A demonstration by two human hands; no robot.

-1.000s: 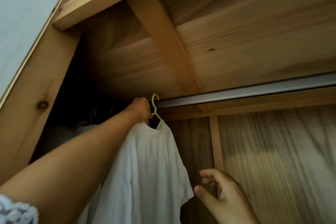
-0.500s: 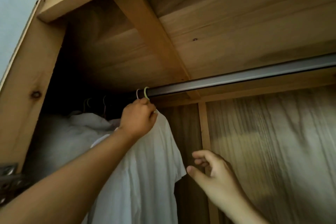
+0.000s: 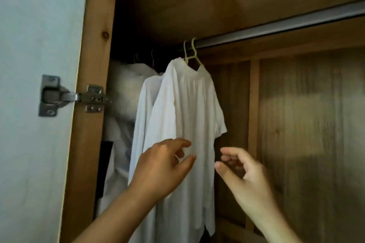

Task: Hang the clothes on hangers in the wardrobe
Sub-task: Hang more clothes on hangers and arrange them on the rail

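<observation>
Wooden wardrobe (image 3: 308, 116) interior fills the view: grained back panel with vertical battens, plank ceiling, knotty side post at the left edge. Pale door (image 3: 35, 65) stands open at far left, held by a metal hinge (image 3: 73, 96) screwed to the door and the post. Grey metal rail (image 3: 276, 27) runs from the upper right corner down toward the left side of the wardrobe.

White shirt (image 3: 183, 116) hangs on a yellow-green hanger (image 3: 192, 55), hook over the rail near its left end. Just behind it a second white garment (image 3: 145, 104) hangs on a pale pink hanger (image 3: 185, 49). Further left, more white clothing (image 3: 122, 89) sits against the side post; hooks there are dim, details unclear.

Left hand (image 3: 162, 169) is in front of the white shirt at mid-length, fingers spread and loosely bent, holding nothing; whether the fingertips touch the cloth cannot be told. Right hand (image 3: 243, 173) is just right of the shirt's edge, fingers loosely curled, thumb extended, holding nothing, clear of the fabric.
</observation>
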